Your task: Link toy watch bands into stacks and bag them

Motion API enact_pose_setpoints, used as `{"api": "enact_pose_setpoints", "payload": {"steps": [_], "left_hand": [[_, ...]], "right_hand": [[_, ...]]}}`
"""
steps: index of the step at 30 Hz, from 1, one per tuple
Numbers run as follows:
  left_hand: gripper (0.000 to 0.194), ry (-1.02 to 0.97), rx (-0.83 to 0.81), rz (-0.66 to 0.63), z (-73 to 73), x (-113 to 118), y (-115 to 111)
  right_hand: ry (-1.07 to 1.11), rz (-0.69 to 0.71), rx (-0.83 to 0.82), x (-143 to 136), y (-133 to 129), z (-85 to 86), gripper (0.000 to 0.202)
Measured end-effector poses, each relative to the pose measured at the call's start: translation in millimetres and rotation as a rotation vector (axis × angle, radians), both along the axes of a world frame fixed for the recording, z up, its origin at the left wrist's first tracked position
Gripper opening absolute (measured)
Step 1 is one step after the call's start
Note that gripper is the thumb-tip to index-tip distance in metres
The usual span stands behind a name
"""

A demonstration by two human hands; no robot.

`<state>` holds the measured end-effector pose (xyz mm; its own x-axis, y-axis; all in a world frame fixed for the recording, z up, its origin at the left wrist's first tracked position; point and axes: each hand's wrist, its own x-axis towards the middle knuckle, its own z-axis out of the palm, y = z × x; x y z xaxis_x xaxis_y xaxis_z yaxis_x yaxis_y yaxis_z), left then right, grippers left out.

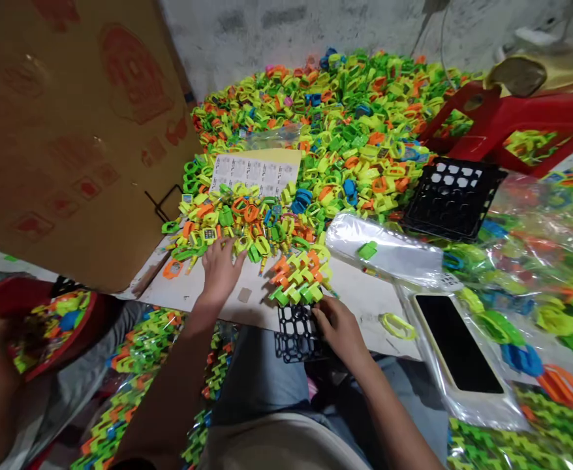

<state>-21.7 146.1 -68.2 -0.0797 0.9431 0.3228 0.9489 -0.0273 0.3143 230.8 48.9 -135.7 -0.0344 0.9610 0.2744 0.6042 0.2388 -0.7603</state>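
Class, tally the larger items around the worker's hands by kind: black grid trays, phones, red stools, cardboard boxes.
Black grid trays: 2, one by the right hand, second
Phones: 1
Red stools: 1
Cardboard boxes: 1
Total: 5

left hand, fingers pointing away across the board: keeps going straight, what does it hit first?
Likely the loose heap of small green, orange and yellow plastic pieces; the left hand's fingertips already sit at its near edge. The printed paper sheet lies beyond.

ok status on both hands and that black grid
Left hand flat on loose plastic pieces, holding nothing. Right hand grips black grid tray, part filled with pieces. Clear bags lie beside it, not blocking.
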Motion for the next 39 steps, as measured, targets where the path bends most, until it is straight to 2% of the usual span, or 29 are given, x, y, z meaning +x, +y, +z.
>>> {"api": "enact_pose_setpoints", "payload": {"steps": [2,4,9,12,15,17,19,22,23,25,28,31,33,36,39], "left_hand": [[0.04,0.04,-0.034,-0.013,-11.9,-16,15],[0.035,0.053,-0.019,-0.041,-22.3,-23,22],[0.032,0.037,-0.022,-0.12,-36.8,-19,18],[0.024,0.052,-0.046,-0.152,-36.6,-18,15],[0.018,-0.024,-0.025,-0.173,-21.7,-21,5],[0.018,-0.223,0.031,-0.221,-2.6,-23,-14],[0.021,-0.474,0.049,-0.305,19.2,-21,-45],[0.03,-0.708,-0.127,-0.401,42.2,-6,-101],[0.029,-0.8,-0.195,-0.401,44.7,1,-117],[0.034,-0.952,-0.324,-0.437,42.3,19,-142],[0.037,-1.068,-0.435,-0.482,30.0,44,-155],[0.027,-0.913,-0.405,-0.574,23.6,58,-146],[0.017,-0.647,-0.213,-0.592,24.4,65,-135],[0.024,-0.268,0.087,-0.574,25.9,77,-114],[0.037,-0.02,0.156,-0.556,21.7,93,-92]], "right_hand": [[0.015,0.008,0.016,-2,-8,-0.2,0.028],[0.035,0.006,0.037,-3,-15,1.8,0.026],[0.074,0.014,0.09,-8,-30,12.1,0.018],[0.087,0.079,0.123,-15,-34,19.5,0.017],[0.094,0.144,0.133,-21,-37,28.3,0.018],[0.1,0.159,0.123,-25,-41,35.6,0.018],[0.111,0.16,0.091,-31,-46,43.9,0.019],[0.116,0.171,-0.007,-43,-55,56.1,0.041],[0.109,0.181,-0.041,-47,-58,59.3,0.045],[0.076,0.188,-0.087,-51,-61,63.9,0.033],[-0.005,0.167,-0.126,-45,-62,64.7,0.009],[-0.029,0.108,-0.143,-25,-53,56.2,0.007],[0.057,0.004,-0.141,-9,-39,44.1,0.011],[0.323,-0.155,-0.205,9,-13,19.8,0.023],[0.551,-0.188,-0.23,14,6,-0.9,0.029]]}}
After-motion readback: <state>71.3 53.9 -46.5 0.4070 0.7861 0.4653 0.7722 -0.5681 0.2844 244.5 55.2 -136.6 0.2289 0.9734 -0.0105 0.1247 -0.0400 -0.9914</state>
